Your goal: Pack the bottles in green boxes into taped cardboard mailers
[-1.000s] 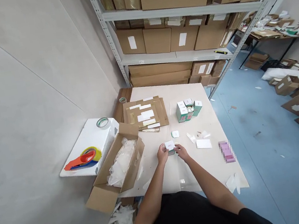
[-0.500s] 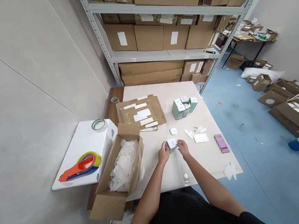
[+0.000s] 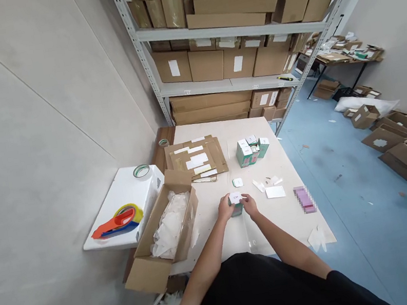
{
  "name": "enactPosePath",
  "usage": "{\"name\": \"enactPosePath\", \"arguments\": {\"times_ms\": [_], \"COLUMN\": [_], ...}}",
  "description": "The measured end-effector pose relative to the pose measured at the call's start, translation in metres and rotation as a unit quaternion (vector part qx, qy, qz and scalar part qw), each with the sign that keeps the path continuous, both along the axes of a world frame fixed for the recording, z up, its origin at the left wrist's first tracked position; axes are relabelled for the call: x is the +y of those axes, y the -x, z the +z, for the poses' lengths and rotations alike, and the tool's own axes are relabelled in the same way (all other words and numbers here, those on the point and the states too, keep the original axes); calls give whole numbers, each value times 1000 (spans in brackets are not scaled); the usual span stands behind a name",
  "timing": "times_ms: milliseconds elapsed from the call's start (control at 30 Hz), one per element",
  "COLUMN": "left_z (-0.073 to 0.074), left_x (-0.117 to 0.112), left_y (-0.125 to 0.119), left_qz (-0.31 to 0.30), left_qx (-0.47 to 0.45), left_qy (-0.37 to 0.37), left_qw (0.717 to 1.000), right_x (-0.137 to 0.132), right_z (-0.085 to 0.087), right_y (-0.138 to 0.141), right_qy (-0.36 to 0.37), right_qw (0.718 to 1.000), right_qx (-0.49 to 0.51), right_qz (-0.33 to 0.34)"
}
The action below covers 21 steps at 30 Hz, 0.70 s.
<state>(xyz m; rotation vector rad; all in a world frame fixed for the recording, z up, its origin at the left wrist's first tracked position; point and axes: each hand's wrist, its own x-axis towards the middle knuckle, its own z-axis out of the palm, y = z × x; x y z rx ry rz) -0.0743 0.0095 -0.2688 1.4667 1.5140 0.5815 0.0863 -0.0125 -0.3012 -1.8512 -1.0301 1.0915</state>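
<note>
A small green carton with a white top (image 3: 235,198) stands upright between my hands near the front of the table. My left hand (image 3: 225,208) is closed around its left side. At the right upper edge, my right hand (image 3: 249,204) grips the carton with bent fingers. Just beyond lies a small white and green piece (image 3: 237,182). Farther back stands a group of similar green cartons (image 3: 245,156). To the right are a flat white card (image 3: 274,192) and some scraps of paper (image 3: 259,185).
An open cardboard box (image 3: 194,216) holding crumpled white packing stands at the left. Beside it, a white box (image 3: 114,180) carries a red tape dispenser (image 3: 116,223). Flattened cardboard (image 3: 215,153) lies behind. A pixelated purple item (image 3: 304,200) sits near the right edge; shelving (image 3: 222,29) rises beyond.
The view has tilted upward slightly. The carton's green front now shows more below its white top, and both hands remain on it.
</note>
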Motion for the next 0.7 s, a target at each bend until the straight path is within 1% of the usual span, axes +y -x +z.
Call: {"name": "enactPosePath", "arguments": {"times_ms": [133, 233, 300, 367, 433, 533, 633, 700], "left_z": [-3, 2, 9, 15, 21, 30, 37, 41], "left_x": [-18, -26, -28, -26, -22, -14, -5, -1], "left_y": [-15, -23, -24, -23, -20, -15, -10, -8], "left_qz": [-27, -35, -64, -108, -139, -172, -205, -215], "left_qx": [25, 66, 98, 127, 149, 168, 171, 169], "left_qy": [-4, -21, -38, -50, -59, -58, -51, -47], "left_qw": [999, 997, 992, 985, 977, 969, 962, 961], "right_x": [9, 7, 1, -8, -18, -31, -41, -46], "right_z": [10, 11, 10, 7, 6, 8, 13, 18], "right_y": [-17, -26, -28, -28, -28, -27, -28, -29], "right_qy": [29, 34, 44, 54, 55, 54, 83, 99], "right_qw": [999, 998, 997, 997, 997, 996, 987, 981], "right_qx": [-19, -34, -39, -33, -9, 56, 122, 153], "right_qz": [34, 39, 44, 48, 47, 45, 57, 71]}}
